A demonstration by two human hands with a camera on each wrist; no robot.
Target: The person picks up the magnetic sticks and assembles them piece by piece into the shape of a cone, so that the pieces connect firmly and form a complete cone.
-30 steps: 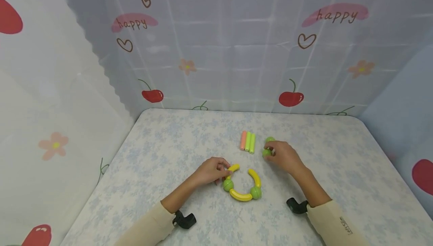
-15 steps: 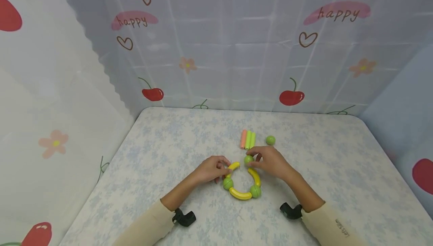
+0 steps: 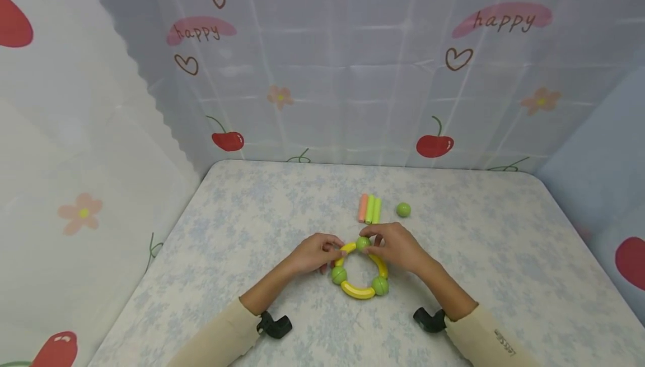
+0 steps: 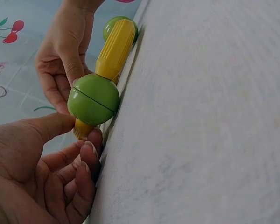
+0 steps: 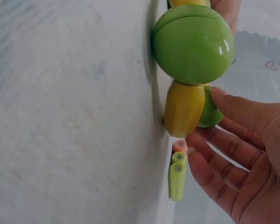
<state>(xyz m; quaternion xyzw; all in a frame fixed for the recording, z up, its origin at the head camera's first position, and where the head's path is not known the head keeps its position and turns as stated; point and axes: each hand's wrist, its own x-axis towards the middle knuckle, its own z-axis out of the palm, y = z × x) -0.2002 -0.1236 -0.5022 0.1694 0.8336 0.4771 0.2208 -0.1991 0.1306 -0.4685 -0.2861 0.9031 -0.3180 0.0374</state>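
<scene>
Curved yellow pieces and green balls form a ring on the table in the head view. My left hand pinches the ring's upper-left yellow curved piece. Between the thumb and fingers of my right hand is a green ball, at the top of the ring where two yellow ends come together. Lower on the ring sit a left green ball and a right green ball, joined by a bottom yellow piece. In the right wrist view, the held ball is partly hidden behind a yellow piece.
Behind the ring lie a coral stick and two yellow-green sticks, side by side. A loose green ball rests to their right. Patterned curtains stand around the table. Each wrist wears a black camera.
My right hand has brought a green ball from beside the loose ball, leftward and nearer, into the gap at the top of the ring. My left hand has stayed on its yellow piece.
</scene>
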